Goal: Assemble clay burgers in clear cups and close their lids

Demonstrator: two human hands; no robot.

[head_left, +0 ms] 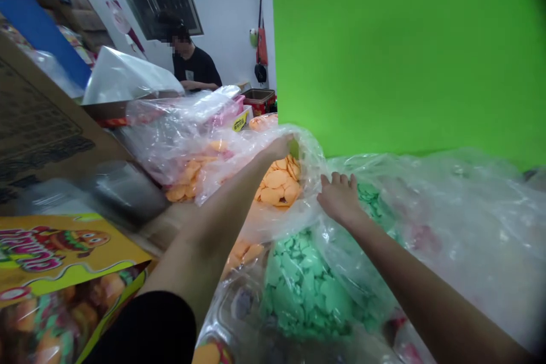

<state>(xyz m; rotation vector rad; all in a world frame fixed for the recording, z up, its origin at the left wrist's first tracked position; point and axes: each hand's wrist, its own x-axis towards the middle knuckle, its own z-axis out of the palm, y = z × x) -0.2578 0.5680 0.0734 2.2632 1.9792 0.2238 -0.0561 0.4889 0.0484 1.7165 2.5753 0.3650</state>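
The left grip [279,148] is clamped on a clear plastic bag [290,222] of orange pieces [276,181] in the middle, the right grip [340,200] lies open on it, and a hard tug could rip it and spill them.

The big panel [396,51] at upper right is bright green. In the lower middle, the pieces [305,290] have a pale mint colour, and the other pieces [277,187] in the centre are orange. The bag [447,222] at right is clear, with some pink marks. At lower left, the box [63,256] is yellow with red and green letters.
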